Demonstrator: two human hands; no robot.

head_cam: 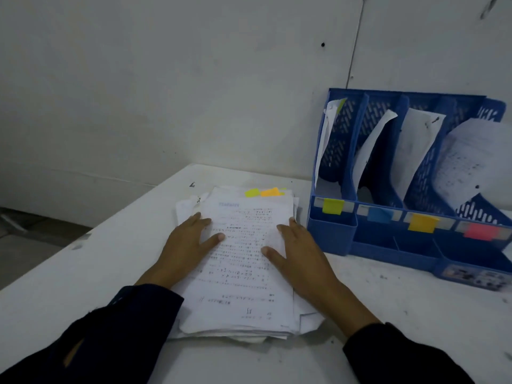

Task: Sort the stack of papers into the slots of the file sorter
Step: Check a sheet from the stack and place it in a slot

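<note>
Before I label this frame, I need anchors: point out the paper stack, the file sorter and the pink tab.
paper stack (243,261), head view, middle of the top sheet.
file sorter (332,234), head view, front left wall.
pink tab (481,231), head view, middle of the tab.

White printed paper stack (243,261): thin matt sheets, edges ragged and slightly curled; yellow and orange sticky paper tabs (263,192) are seen at the far edge. Blue perforated plastic file sorter (388,239): smooth moulded plastic with a faint sheen, walls pierced by slotted holes; creased white paper sheets (415,145) are noted in its slots. Matt paper labels in yellow (332,206), blue (379,215), orange (422,223) and pink (480,231) are stuck on its front rail. White table top (388,314): matt, scuffed, speckled with dark marks. White wall (166,79): matt, rough-painted, stained. Dark cloth sleeves (110,328): matt woven fabric.
</note>
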